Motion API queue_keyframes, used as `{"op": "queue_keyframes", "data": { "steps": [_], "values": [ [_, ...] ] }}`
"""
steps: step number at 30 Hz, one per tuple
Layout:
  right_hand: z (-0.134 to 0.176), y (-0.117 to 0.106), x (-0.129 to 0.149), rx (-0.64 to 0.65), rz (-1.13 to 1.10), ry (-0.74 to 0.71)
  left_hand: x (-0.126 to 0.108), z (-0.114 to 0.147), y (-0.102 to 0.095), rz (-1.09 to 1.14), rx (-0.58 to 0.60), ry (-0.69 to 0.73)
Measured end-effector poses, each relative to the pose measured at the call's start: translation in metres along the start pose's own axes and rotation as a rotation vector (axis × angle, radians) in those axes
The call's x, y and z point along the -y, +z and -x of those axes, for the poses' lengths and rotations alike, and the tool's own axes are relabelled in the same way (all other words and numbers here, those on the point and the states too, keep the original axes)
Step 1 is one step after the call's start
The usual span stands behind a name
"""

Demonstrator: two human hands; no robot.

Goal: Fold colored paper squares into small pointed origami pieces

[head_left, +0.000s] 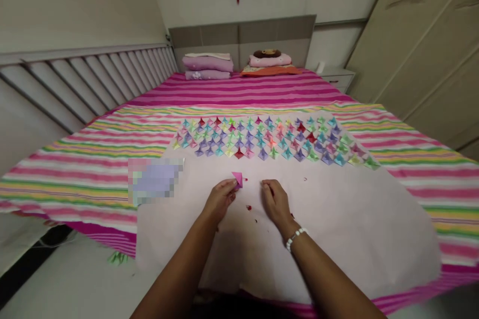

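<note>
My left hand (221, 198) pinches a pink piece of folded paper (238, 179), pointed at its corners, above the pale sheet (337, 219). A short distance to the right is my right hand (275, 198), thumb and fingers pressed together; whatever they hold, if anything, is too small to name. Small red bits (249, 208) lie on the sheet between my hands. Beyond them, several rows of folded paper pieces (238, 153) in purple, green, blue, red and other colours cover the far part of the sheet.
A blurred flat stack, mostly lilac (157, 179), lies at the sheet's left edge. The sheet rests on a striped bedspread (415, 174). Folded bedding (208, 64) and a pink pile (269, 61) sit by the headboard (277, 32). A slatted rail (93, 75) runs along the left.
</note>
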State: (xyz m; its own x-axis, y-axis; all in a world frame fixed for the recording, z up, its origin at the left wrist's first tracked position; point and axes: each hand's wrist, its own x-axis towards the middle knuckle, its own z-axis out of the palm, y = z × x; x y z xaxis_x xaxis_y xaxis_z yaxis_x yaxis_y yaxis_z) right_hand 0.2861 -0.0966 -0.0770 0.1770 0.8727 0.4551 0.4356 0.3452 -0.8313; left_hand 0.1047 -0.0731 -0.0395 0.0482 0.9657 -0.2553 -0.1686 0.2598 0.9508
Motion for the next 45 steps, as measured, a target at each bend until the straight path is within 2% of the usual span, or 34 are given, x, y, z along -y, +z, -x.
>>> {"op": "queue_keyframes", "data": {
  "steps": [3,8,12,15,22,29,40,45],
  "values": [
    [0.000,0.000,-0.002,0.015,0.046,-0.007,-0.017,-0.013,-0.025,-0.134,-0.157,0.120],
    [0.001,0.000,-0.004,0.034,0.079,-0.012,-0.059,-0.044,-0.079,-0.399,-0.362,0.281],
    [0.000,0.000,-0.004,0.035,0.090,-0.002,-0.088,-0.072,-0.113,-0.638,-0.474,0.285],
    [-0.001,0.000,-0.004,0.050,0.107,0.018,-0.101,-0.091,-0.126,-0.815,-0.570,0.236],
    [-0.001,0.000,-0.007,0.065,0.138,0.017,-0.103,-0.127,-0.127,-1.147,-0.712,0.077],
    [0.000,-0.001,-0.006,0.088,0.125,0.043,-0.101,-0.140,-0.123,-1.328,-0.691,0.020],
    [0.000,-0.002,-0.007,0.093,0.141,0.044,-0.097,-0.147,-0.124,-1.311,-0.692,0.029],
    [-0.001,-0.002,-0.007,0.088,0.155,0.032,-0.110,-0.137,-0.145,-1.246,-0.725,0.140]
  ]
}}
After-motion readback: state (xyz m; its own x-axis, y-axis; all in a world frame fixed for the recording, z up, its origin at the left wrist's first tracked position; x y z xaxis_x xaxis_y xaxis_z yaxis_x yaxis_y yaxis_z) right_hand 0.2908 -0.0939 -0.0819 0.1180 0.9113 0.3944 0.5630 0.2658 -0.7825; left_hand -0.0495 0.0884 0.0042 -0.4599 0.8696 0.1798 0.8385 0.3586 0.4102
